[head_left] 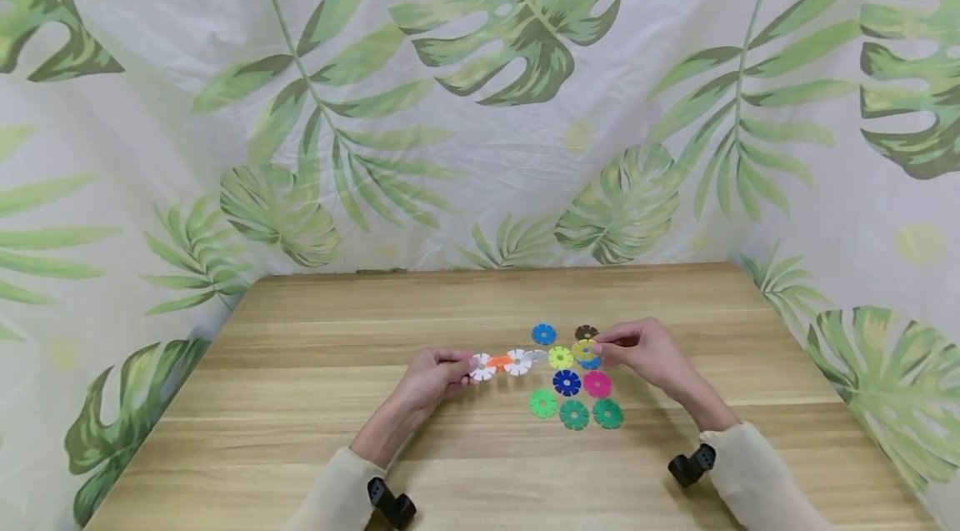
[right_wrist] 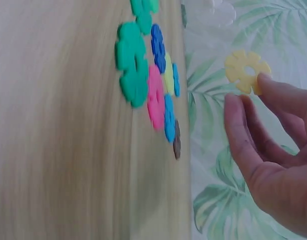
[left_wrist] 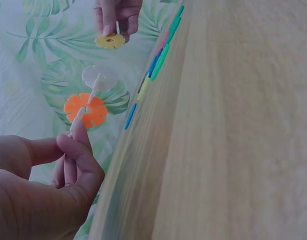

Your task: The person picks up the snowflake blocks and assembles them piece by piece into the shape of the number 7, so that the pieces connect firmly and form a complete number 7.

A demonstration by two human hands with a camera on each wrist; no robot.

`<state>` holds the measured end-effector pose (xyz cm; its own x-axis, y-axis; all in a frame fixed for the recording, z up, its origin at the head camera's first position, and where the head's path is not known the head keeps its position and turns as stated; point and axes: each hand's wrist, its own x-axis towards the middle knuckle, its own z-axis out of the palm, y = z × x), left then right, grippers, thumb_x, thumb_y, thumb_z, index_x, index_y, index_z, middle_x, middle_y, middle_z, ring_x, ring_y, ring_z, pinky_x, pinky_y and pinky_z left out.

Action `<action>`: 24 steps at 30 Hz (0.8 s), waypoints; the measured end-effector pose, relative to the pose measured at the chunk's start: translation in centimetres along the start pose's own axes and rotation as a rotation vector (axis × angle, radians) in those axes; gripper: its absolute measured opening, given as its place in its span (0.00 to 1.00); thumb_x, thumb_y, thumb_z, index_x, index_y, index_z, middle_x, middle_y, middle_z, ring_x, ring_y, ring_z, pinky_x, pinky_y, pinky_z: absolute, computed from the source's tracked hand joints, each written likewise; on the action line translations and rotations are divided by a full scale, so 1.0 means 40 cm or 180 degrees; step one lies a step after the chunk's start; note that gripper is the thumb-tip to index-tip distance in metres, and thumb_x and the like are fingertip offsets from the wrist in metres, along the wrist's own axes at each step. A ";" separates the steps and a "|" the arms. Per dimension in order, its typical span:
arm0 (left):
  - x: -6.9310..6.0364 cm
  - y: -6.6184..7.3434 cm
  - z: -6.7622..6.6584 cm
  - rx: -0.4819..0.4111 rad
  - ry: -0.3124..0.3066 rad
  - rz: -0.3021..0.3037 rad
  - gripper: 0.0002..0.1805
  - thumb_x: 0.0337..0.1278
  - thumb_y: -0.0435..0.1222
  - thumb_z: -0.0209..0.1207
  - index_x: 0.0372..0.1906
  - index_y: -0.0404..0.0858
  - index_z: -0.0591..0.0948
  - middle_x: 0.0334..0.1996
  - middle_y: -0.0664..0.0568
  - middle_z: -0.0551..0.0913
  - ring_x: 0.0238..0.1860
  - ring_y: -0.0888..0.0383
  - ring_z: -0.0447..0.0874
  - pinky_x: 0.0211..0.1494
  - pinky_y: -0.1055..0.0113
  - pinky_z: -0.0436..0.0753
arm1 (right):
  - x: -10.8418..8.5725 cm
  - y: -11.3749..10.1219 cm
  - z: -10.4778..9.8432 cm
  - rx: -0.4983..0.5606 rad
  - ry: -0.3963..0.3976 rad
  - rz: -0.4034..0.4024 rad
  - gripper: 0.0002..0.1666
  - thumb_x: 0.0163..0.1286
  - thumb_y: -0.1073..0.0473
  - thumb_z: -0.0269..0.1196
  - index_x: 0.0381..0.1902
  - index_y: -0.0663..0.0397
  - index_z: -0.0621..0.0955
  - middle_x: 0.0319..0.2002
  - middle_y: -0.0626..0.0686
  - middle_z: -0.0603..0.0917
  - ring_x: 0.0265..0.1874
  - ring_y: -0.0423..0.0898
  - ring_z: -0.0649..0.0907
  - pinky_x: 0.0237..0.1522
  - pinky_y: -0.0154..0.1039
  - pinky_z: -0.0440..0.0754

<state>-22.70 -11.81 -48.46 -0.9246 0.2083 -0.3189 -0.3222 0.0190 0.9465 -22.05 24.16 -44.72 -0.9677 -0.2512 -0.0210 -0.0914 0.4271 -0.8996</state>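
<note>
I see left hand [head_left: 431, 382] pinching end white disc [head_left: 481, 375], likely so linked orange disc [head_left: 498, 362] projects unobstructed; right hand [head_left: 649, 354] pinches yellow disc [head_left: 578, 353] by rim, probably keeping slots exposed, both raised; loose discs [head_left: 567, 413] lie flat on bench [head_left: 300, 398]

White-orange disc chain [head_left: 510, 363] in left hand [head_left: 435, 378]; yellow notched disc [right_wrist: 237, 70] in right hand [head_left: 647, 352].
</note>
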 end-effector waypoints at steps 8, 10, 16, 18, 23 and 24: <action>0.008 0.005 -0.005 -0.0070 0.0008 0.0014 0.17 0.72 0.31 0.63 0.57 0.24 0.81 0.38 0.50 0.86 0.33 0.62 0.86 0.38 0.74 0.85 | 0.041 0.003 0.044 0.0447 -0.0004 0.0155 0.19 0.71 0.55 0.72 0.53 0.64 0.88 0.44 0.64 0.92 0.39 0.57 0.92 0.50 0.54 0.92; 0.009 0.005 -0.004 -0.0065 0.0015 0.0013 0.17 0.71 0.31 0.64 0.57 0.24 0.82 0.38 0.50 0.86 0.33 0.63 0.85 0.38 0.74 0.85 | 0.048 0.006 0.054 0.0564 -0.0051 0.0170 0.20 0.71 0.57 0.72 0.53 0.66 0.87 0.43 0.64 0.92 0.39 0.57 0.92 0.49 0.55 0.92; 0.009 0.007 -0.002 -0.0034 0.0082 -0.0015 0.15 0.71 0.31 0.64 0.56 0.25 0.83 0.39 0.49 0.86 0.33 0.62 0.85 0.39 0.73 0.85 | 0.064 0.006 0.076 0.0771 -0.0074 0.0264 0.20 0.71 0.60 0.72 0.54 0.69 0.86 0.40 0.57 0.93 0.37 0.52 0.93 0.48 0.53 0.92; 0.008 0.007 -0.003 -0.0013 0.0089 -0.0019 0.15 0.72 0.31 0.63 0.56 0.26 0.83 0.40 0.48 0.86 0.33 0.61 0.85 0.40 0.72 0.85 | 0.067 0.005 0.081 0.0813 -0.0054 0.0322 0.20 0.70 0.60 0.72 0.54 0.70 0.86 0.40 0.56 0.93 0.37 0.51 0.93 0.48 0.52 0.92; 0.007 0.009 -0.005 0.0013 0.0059 -0.0014 0.15 0.72 0.31 0.63 0.57 0.26 0.83 0.41 0.47 0.86 0.34 0.61 0.85 0.40 0.72 0.85 | 0.069 0.004 0.085 0.0896 -0.0017 0.0434 0.19 0.70 0.62 0.72 0.54 0.70 0.86 0.39 0.55 0.93 0.37 0.50 0.93 0.48 0.49 0.92; 0.008 0.009 -0.005 0.0015 0.0052 -0.0013 0.15 0.72 0.31 0.63 0.57 0.26 0.83 0.41 0.47 0.86 0.34 0.61 0.85 0.40 0.72 0.85 | 0.070 0.004 0.085 0.0900 -0.0014 0.0442 0.19 0.70 0.62 0.72 0.54 0.71 0.86 0.39 0.56 0.93 0.36 0.50 0.93 0.48 0.49 0.93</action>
<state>-23.15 -11.94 -48.22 -0.9265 0.1920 -0.3235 -0.3250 0.0245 0.9454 -23.97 20.58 -46.40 -0.9652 -0.2115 -0.1535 0.1112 0.1993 -0.9736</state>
